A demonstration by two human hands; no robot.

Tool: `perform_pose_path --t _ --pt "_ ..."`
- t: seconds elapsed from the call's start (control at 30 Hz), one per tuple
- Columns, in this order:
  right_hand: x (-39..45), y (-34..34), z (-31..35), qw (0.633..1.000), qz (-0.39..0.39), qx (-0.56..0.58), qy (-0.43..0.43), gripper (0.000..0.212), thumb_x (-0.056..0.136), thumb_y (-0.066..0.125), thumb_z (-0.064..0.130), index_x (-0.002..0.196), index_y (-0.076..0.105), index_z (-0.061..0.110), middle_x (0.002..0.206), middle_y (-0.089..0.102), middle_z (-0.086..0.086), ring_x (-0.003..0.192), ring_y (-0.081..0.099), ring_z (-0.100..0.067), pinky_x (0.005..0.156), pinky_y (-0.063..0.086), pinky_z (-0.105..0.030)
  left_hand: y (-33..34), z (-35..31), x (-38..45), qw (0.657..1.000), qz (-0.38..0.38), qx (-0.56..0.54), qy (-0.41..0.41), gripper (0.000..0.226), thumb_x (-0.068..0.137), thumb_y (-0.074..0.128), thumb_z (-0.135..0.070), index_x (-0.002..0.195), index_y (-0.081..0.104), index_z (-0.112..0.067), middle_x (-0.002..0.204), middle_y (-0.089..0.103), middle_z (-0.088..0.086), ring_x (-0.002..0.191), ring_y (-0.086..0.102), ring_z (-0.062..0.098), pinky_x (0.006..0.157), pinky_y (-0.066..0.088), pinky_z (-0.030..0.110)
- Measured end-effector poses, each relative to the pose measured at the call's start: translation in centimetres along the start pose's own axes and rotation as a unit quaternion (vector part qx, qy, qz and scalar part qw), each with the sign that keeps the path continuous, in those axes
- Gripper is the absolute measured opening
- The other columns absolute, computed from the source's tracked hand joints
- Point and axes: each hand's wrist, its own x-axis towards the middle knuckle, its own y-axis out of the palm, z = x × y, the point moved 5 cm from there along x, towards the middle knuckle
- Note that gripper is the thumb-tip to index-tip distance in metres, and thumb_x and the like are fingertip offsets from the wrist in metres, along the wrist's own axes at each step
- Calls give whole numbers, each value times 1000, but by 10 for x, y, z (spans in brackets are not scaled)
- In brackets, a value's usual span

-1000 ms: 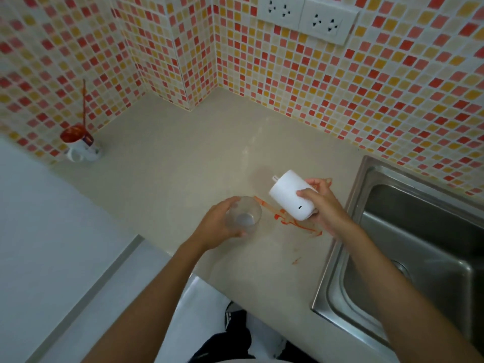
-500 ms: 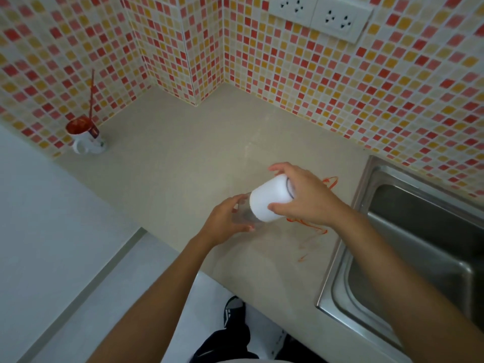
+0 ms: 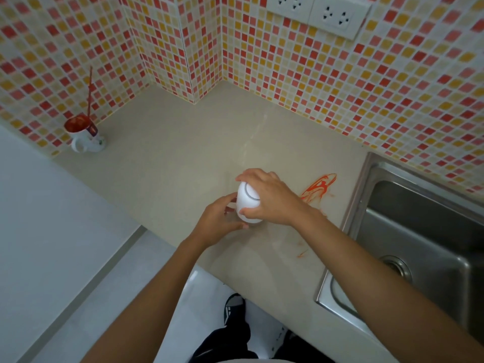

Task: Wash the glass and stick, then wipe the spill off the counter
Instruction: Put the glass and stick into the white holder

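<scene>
My left hand (image 3: 218, 221) grips a clear glass (image 3: 231, 209) standing on the beige counter (image 3: 170, 163); the glass is mostly hidden. My right hand (image 3: 272, 199) holds a white bottle (image 3: 247, 204) upended over the glass's mouth. An orange-red spill (image 3: 318, 187) streaks the counter just right of my hands, with small smears (image 3: 302, 254) nearer the front edge. A thin red stick (image 3: 89, 91) stands in a white mug (image 3: 83, 133) with red contents at the far left, by the tiled wall.
A steel sink (image 3: 419, 244) with its drain (image 3: 395, 265) lies at the right. Mosaic tile walls enclose the counter's back, with white sockets (image 3: 314, 11) above. The counter's front edge runs diagonally below my forearms; the floor and my shoe (image 3: 233, 307) lie beneath.
My right hand swung the white bottle from beside the glass to upside down over it. The left hand kept hold of the glass. The view shifted, uncovering more of the spill.
</scene>
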Motion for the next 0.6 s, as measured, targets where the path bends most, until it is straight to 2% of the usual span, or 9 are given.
perform_pose_path --t 0.13,0.23,0.27,0.33,0.4,0.47,0.53,0.6 --pt "1 15 -5 1000 -11 -8 18 74 75 69 45 141 39 32 145 35 7 119 42 -28 99 41 -46 0 4 -2 1000 -5 -6 -2 73 68 86 -28 133 52 -27 122 60 -12 102 61 11 85 48 21" --pt "0 19 -12 999 21 -9 25 79 77 66 55 146 30 38 153 24 5 130 36 -30 105 37 -46 1 6 -3 1000 0 3 -6 76 69 85 -29 136 50 -24 126 60 -9 103 61 11 90 51 28" --pt "-1 19 -14 999 37 26 24 81 80 64 55 148 23 42 158 17 6 137 29 -27 109 32 -45 1 7 -3 1000 2 9 -4 76 69 85 -30 137 50 -24 127 60 -9 103 60 10 91 51 29" --pt "-8 12 -18 986 25 163 31 83 85 62 40 150 12 43 161 7 11 146 14 -14 116 22 -39 1 8 -2 1000 4 17 -4 79 69 85 -31 138 48 -25 128 58 -10 103 59 9 89 49 24" --pt "-20 9 -33 967 -30 247 53 85 82 60 26 153 14 34 160 13 10 146 13 -4 118 19 -30 0 7 0 1000 0 18 4 80 68 85 -30 138 47 -27 128 56 -13 105 59 9 86 45 13" --pt "-36 18 -48 964 -51 248 84 87 75 62 31 152 21 28 156 26 11 141 24 0 114 26 -25 -1 4 1 1000 -2 21 23 81 69 86 -30 139 45 -28 129 55 -16 107 57 5 83 42 5" --pt "-45 34 -54 966 -43 235 98 85 71 69 32 145 29 38 146 38 22 134 36 2 106 35 -23 -2 1 5 999 3 20 28 81 69 86 -31 139 46 -29 130 55 -17 108 56 3 84 41 5" --pt "-46 47 -53 963 -46 247 100 85 70 81 28 135 32 50 131 43 35 121 43 12 100 38 -17 -1 0 9 999 10 27 32 78 70 85 -31 138 46 -31 128 57 -17 107 57 5 87 43 10"
